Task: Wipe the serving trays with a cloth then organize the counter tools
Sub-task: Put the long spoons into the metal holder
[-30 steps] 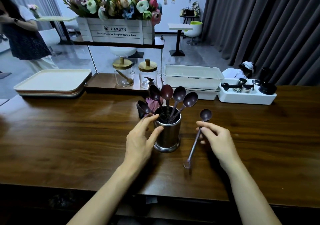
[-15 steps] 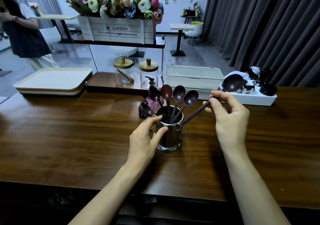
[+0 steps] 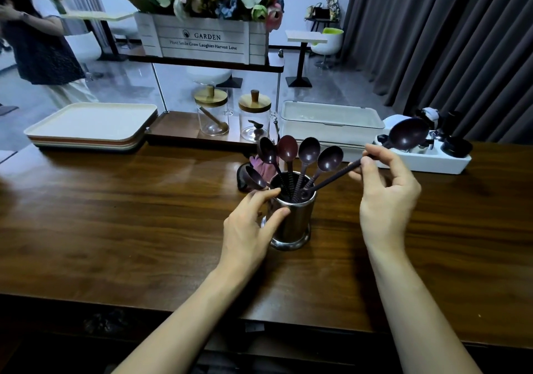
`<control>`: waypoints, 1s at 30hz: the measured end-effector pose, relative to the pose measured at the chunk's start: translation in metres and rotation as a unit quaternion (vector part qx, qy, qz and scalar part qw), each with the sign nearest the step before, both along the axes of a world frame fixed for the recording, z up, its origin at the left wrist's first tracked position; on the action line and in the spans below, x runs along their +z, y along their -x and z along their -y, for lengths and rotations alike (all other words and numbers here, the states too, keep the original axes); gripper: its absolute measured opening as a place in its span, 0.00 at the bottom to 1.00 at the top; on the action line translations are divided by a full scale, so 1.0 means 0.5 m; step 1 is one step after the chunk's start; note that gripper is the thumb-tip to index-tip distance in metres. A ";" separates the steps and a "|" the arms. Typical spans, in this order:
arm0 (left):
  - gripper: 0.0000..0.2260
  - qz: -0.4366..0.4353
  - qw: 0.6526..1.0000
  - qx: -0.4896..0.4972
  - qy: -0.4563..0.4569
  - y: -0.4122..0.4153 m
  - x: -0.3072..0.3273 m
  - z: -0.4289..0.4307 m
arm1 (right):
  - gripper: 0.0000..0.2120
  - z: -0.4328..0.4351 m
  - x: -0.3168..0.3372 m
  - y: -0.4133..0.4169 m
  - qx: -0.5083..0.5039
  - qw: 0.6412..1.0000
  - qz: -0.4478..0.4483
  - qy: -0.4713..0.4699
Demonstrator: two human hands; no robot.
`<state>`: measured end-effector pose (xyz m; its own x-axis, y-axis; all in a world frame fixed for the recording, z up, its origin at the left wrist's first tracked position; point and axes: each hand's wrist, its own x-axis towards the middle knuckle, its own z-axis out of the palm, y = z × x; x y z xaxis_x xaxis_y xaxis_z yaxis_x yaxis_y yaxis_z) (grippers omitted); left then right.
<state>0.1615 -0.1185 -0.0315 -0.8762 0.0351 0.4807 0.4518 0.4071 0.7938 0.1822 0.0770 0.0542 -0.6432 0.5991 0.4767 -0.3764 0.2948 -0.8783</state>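
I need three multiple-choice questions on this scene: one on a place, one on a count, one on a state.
1. Where is the tray stack? A far left; B under the cup; C on the floor.
2. How many lidded glass jars? A one; B two; C four.
3. What does the right hand do? A lies flat; B holds a cloth; C pinches a spoon.
Answers: A, the stack lies far left; B, two jars stand side by side; C, it pinches the spoon's handle.

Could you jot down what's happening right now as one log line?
left hand: holds metal cup | right hand: pinches spoon, handle tip at cup rim | other spoons: standing in cup
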 end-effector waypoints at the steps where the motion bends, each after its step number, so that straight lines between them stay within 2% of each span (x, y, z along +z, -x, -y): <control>1: 0.18 0.000 1.000 0.000 0.000 0.000 -0.001 0.000 | 0.09 0.000 -0.002 0.001 0.003 1.000 0.010 -0.022; 8: 0.18 -0.008 1.000 0.003 0.013 0.001 -0.001 0.001 | 0.08 0.035 -0.034 0.006 0.050 0.990 0.062 -0.116; 14: 0.18 -0.016 1.000 0.005 0.026 0.004 -0.001 0.003 | 0.07 0.056 -0.055 -0.001 0.037 0.978 0.103 -0.175; 21: 0.17 -0.026 0.999 0.010 0.043 0.004 0.000 0.005 | 0.08 0.073 -0.077 -0.009 0.001 0.966 0.150 -0.213; 30: 0.17 -0.024 0.998 -0.005 0.054 0.009 0.003 0.011 | 0.10 0.094 -0.075 -0.029 -0.023 0.957 0.168 -0.235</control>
